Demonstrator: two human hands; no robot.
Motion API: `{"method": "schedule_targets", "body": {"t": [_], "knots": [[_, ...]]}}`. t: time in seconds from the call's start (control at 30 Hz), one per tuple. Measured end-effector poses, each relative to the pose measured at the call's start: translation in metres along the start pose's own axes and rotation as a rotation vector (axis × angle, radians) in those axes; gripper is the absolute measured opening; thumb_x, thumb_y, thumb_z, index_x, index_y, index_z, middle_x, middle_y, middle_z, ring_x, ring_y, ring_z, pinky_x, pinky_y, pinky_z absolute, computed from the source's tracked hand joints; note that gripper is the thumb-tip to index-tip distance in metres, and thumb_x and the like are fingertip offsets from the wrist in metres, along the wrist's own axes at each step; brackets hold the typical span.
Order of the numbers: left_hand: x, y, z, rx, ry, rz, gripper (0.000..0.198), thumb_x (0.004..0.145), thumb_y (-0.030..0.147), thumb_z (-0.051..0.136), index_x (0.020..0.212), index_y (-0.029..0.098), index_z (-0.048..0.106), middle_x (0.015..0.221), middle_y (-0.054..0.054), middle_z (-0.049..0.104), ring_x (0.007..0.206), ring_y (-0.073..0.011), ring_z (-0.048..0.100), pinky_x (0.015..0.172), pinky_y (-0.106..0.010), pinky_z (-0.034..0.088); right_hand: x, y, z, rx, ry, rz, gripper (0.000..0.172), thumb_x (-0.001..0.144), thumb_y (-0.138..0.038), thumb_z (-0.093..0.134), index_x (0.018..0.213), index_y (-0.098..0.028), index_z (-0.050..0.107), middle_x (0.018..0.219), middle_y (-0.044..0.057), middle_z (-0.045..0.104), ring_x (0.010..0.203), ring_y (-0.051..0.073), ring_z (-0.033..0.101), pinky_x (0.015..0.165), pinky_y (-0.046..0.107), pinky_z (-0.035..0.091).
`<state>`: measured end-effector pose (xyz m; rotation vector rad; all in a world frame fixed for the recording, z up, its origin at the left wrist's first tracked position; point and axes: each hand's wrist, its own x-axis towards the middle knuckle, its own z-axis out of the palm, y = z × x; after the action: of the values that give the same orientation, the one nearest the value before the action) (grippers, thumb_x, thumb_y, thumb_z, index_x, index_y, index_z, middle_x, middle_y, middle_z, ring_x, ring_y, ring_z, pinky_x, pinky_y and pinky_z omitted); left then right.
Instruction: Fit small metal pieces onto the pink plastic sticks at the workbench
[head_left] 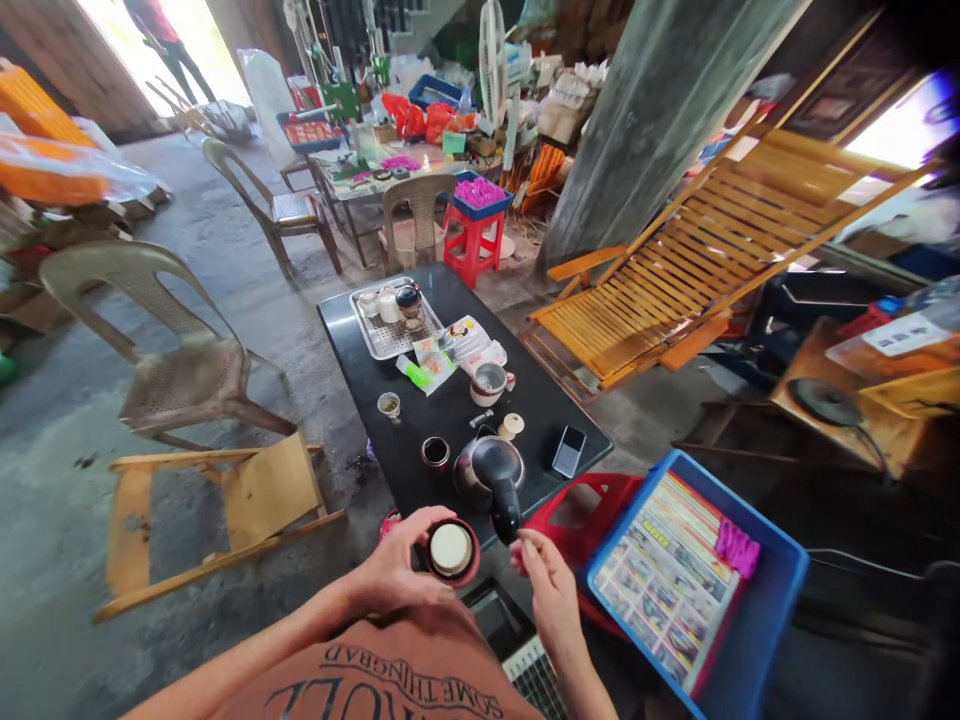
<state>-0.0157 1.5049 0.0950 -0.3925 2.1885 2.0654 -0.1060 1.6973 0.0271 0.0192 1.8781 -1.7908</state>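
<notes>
My left hand [409, 570] is wrapped round a dark red, round container [471, 572] with a cream disc filling its top; its exact kind is unclear. My right hand [551, 585] has its fingers bent together at the end of the black handle of a metal kettle [480, 460], which stands on the black table [360, 390]. Just left of the kettle is a cup of dark liquid [435, 452]. Beyond it are a cream round lid [511, 426], a mug [489, 383] and a small cup [388, 404]. A phone [569, 452] lies to the right.
A metal tray [375, 342] with jars and some packets [472, 343] occupy the far half of the table. A blue crate [780, 600] sits on a red stool [577, 500] at my right. Chairs [180, 380] and a wooden lounger [660, 290] flank the table. A person [169, 40] stands far back.
</notes>
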Motion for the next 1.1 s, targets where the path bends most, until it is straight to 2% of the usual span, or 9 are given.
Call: {"method": "schedule_targets", "body": {"t": [0.1, 0.17, 0.37, 0.57, 0.67, 0.8, 0.83, 0.97, 1.1], "knots": [[0.008, 0.008, 0.015, 0.013, -0.054, 0.066, 0.067, 0.048, 0.021, 0.073, 0.109, 0.018, 0.046, 0.108, -0.007, 0.050, 0.101, -0.0250, 0.046, 0.089, -0.037, 0.037, -0.019, -0.021, 0.020, 0.393, -0.301, 0.106, 0.035, 0.072, -0.047, 0.051, 0.093, -0.020, 0.056, 0.085, 0.006, 0.061, 0.075, 0.021, 0.055, 0.066, 0.033, 0.044], [0.011, 0.010, 0.024, -0.030, -0.083, 0.104, 0.066, 0.049, 0.019, 0.073, 0.109, 0.019, 0.046, 0.109, -0.006, 0.048, 0.102, -0.0244, 0.045, 0.089, -0.037, 0.036, -0.027, -0.027, 0.029, 0.566, -0.364, 0.145, 0.036, 0.071, -0.047, 0.052, 0.095, -0.021, 0.058, 0.097, 0.006, 0.060, 0.089, 0.023, 0.054, 0.076, 0.037, 0.042], [0.013, 0.004, 0.036, -0.152, -0.087, 0.119, 0.064, 0.051, 0.022, 0.072, 0.110, 0.023, 0.046, 0.113, -0.005, 0.040, 0.103, -0.0236, 0.044, 0.090, -0.036, 0.035, -0.034, -0.020, 0.031, 0.770, -0.358, 0.260, 0.036, 0.065, -0.046, 0.060, 0.094, -0.026, 0.061, 0.101, 0.004, 0.061, 0.095, 0.025, 0.052, 0.081, 0.041, 0.041], [0.014, -0.002, 0.017, -0.002, -0.191, 0.199, 0.080, 0.049, 0.028, 0.073, 0.121, 0.019, 0.038, 0.122, -0.010, 0.035, 0.112, -0.0275, 0.035, 0.093, -0.038, 0.033, -0.035, -0.026, 0.041, 0.851, -0.174, 0.261, 0.031, 0.056, -0.038, 0.066, 0.084, -0.025, 0.064, 0.097, 0.005, 0.062, 0.085, 0.028, 0.056, 0.066, 0.042, 0.048], [0.009, -0.025, -0.002, 0.168, -0.122, 0.177, 0.082, 0.049, 0.022, 0.072, 0.122, 0.020, 0.036, 0.124, -0.010, 0.035, 0.111, -0.0272, 0.036, 0.087, -0.036, 0.039, -0.036, -0.033, 0.045, 0.841, -0.126, 0.289, 0.038, 0.054, -0.042, 0.065, 0.086, -0.022, 0.063, 0.091, 0.009, 0.064, 0.077, 0.028, 0.059, 0.065, 0.043, 0.047], [0.017, -0.075, -0.034, 0.363, 0.315, -0.070, 0.052, 0.060, 0.012, 0.055, 0.110, 0.020, 0.045, 0.110, -0.008, 0.048, 0.091, -0.0210, 0.052, 0.068, -0.033, 0.048, -0.038, -0.035, 0.043, 0.806, -0.084, 0.283, 0.037, 0.055, -0.044, 0.063, 0.086, -0.023, 0.063, 0.091, 0.011, 0.064, 0.077, 0.027, 0.059, 0.065, 0.040, 0.046], [0.025, -0.088, -0.041, 0.384, 0.367, -0.104, 0.051, 0.061, 0.013, 0.054, 0.112, 0.018, 0.043, 0.109, -0.009, 0.049, 0.091, -0.0220, 0.052, 0.067, -0.035, 0.049, -0.039, -0.034, 0.043, 0.807, -0.056, 0.280, 0.035, 0.055, -0.044, 0.063, 0.084, -0.024, 0.063, 0.091, 0.010, 0.064, 0.077, 0.027, 0.059, 0.064, 0.040, 0.046], [0.069, -0.127, -0.062, 0.435, 0.407, -0.107, 0.060, 0.059, 0.013, 0.057, 0.115, 0.016, 0.038, 0.114, -0.010, 0.046, 0.103, -0.0247, 0.046, 0.086, -0.043, 0.039, -0.043, -0.032, 0.044, 0.828, 0.060, 0.310, 0.034, 0.055, -0.041, 0.064, 0.084, -0.022, 0.064, 0.089, 0.009, 0.064, 0.079, 0.029, 0.058, 0.062, 0.040, 0.046], [0.110, -0.142, -0.066, 0.469, 0.338, -0.018, 0.063, 0.054, 0.012, 0.062, 0.113, 0.017, 0.041, 0.116, -0.008, 0.047, 0.107, -0.0254, 0.042, 0.093, -0.041, 0.033, -0.045, -0.037, 0.053, 0.825, 0.136, 0.298, 0.035, 0.055, -0.039, 0.064, 0.085, -0.020, 0.064, 0.086, 0.010, 0.064, 0.072, 0.027, 0.058, 0.055, 0.037, 0.045]]}}
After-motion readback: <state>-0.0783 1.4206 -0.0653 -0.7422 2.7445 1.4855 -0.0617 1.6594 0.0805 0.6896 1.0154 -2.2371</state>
